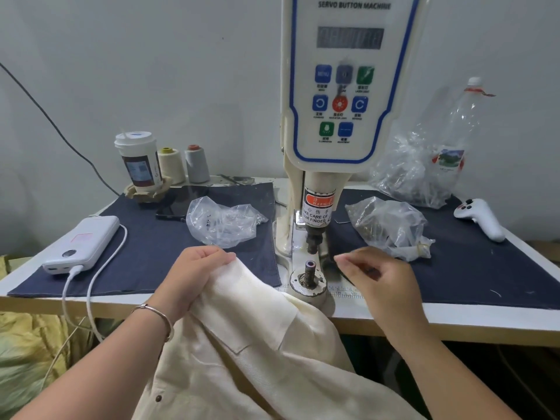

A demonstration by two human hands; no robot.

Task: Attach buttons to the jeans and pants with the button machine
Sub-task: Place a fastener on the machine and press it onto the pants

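Cream pants in left hand grip

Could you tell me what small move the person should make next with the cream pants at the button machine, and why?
Probably slide the cream pants forward with the left hand until the fabric lies over the lower die. The left hand grips the fabric edge just short of the die, which stands uncovered under the punch. The right hand hovers beside it; whether it pinches a button I cannot tell.
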